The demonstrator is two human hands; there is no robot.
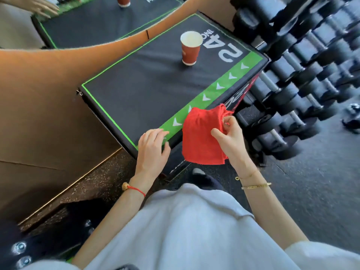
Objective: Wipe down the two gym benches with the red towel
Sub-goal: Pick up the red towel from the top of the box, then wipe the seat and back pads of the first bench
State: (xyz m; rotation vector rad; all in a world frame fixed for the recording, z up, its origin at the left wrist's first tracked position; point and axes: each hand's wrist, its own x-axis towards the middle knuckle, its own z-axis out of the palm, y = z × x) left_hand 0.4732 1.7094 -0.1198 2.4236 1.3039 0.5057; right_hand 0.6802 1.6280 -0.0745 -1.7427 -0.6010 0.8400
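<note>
Before any wiping seems to begin, grips the red towel (pixel 200 137) in the right hand (pixel 229 139), thumb and curled fingers pinching a gathered fold near its top, leaving the cloth hanging bunched at the near right corner of the padded bench (pixel 144 94) and overlapping the green strip along that edge. Rests the left hand (pixel 153 151) on the near corner of the same bench, fingers loosely spread, tips touching the pad, holding nothing.

Looks like the opening step: readying the cloth at the first bench, with the black top not yet under the towel. Calls next, most likely, for laying the towel flat on the pad and sweeping along it. Calls also for dealing with the red paper cup (pixel 191 48), upright toward the far end and squarely in the wiping path; probably needs lifting away or careful working round to avoid a tip.

Cannot tell whether the cup holds liquid; shows only a pale inside. Cannot make out a second bench for certain: shows, at the upper left, what appears to be a mirror (pixel 107 22) repeating the pad and a cup, with a blurred hand at its edge. Crops and blurs the dumbbell rack (pixel 303 75) along the right border. Hides part of the bench's near side behind towel and hands.
</note>
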